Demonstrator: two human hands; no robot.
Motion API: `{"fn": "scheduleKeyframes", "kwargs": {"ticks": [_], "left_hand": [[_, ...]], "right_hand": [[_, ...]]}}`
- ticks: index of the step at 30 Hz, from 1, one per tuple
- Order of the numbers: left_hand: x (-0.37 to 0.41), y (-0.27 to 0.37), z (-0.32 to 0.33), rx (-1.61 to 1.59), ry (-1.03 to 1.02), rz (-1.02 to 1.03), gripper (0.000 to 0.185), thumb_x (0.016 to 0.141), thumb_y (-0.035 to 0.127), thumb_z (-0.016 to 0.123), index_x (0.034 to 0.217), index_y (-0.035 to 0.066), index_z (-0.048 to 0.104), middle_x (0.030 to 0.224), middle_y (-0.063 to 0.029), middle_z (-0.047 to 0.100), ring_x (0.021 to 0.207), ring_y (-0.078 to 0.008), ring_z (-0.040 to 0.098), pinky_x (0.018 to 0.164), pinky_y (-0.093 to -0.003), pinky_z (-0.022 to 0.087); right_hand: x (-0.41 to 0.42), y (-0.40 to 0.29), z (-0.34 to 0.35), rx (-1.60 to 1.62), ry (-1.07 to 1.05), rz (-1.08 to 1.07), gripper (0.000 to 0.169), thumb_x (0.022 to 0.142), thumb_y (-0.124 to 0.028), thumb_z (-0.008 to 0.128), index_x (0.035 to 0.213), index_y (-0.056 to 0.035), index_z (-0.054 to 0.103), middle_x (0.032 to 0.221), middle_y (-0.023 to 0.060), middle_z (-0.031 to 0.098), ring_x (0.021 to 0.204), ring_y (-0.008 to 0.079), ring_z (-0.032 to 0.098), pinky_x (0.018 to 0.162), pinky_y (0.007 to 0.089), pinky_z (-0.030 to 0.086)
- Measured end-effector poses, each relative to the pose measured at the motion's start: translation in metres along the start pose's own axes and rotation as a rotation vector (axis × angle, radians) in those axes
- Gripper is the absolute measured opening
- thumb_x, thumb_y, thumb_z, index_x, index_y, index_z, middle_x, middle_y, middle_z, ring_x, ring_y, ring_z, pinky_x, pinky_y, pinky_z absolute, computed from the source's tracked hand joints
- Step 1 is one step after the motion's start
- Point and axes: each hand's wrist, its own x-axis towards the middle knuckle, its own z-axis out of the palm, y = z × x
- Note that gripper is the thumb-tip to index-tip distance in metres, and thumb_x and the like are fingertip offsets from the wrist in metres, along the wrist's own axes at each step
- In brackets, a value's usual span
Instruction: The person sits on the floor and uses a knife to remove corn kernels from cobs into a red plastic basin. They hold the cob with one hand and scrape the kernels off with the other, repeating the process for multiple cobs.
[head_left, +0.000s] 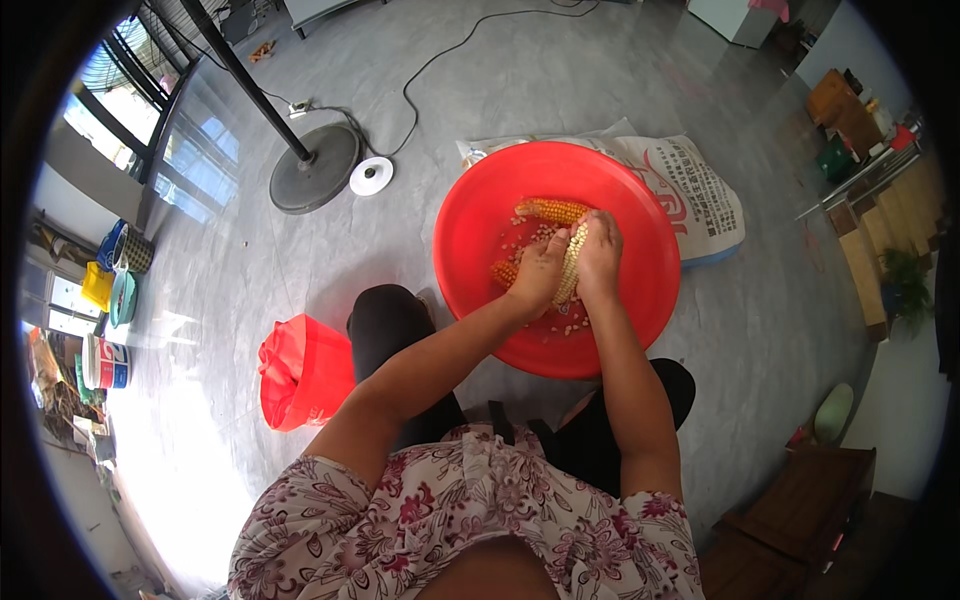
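Observation:
A pale yellow corn cob (572, 264) is gripped between my two hands above a red plastic basin (480, 202). My left hand (541, 268) wraps its left side, thumb near the top end. On the right side, my right hand (599, 251) closes around the upper part. Behind them an orange corn cob (553, 210) lies in the basin, its husk end to the left. Another orange cob (504, 273) shows partly beside my left hand, which hides the rest. Loose pale kernels (574, 328) are scattered over the basin's bottom.
Under the basin's far side lies a printed woven sack (701, 195). A red bag (306, 371) stands by my left knee. Farther off are a round black stand base (315, 169), a white disc (371, 176) and a black cable (409, 97). Wooden furniture (799, 502) sits at lower right.

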Motion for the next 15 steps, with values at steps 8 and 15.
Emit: {"fn": "scheduleKeyframes", "kwargs": {"ticks": [8,15], "left_hand": [[-0.005,0.009,0.002,-0.062,0.018,-0.107,0.036,0.096,0.030,0.044,0.103,-0.003,0.056,0.085,-0.0098,0.061,0.072,-0.0147,0.059,0.062,-0.0291,0.049],[-0.013,0.019,0.011,-0.112,-0.076,0.015,0.040,0.096,0.032,0.044,0.109,-0.004,0.055,0.093,-0.0081,0.061,0.083,-0.0129,0.056,0.072,-0.0274,0.046]], "right_hand": [[-0.004,-0.002,0.001,-0.149,0.002,-0.136,0.021,0.088,-0.013,0.040,0.080,0.0032,0.050,0.073,0.0097,0.054,0.068,0.0189,0.051,0.065,0.0318,0.042],[-0.002,-0.011,0.002,0.002,-0.062,-0.080,0.020,0.088,-0.012,0.039,0.079,0.0010,0.051,0.073,0.0088,0.055,0.068,0.0172,0.053,0.066,0.0307,0.044]]}}
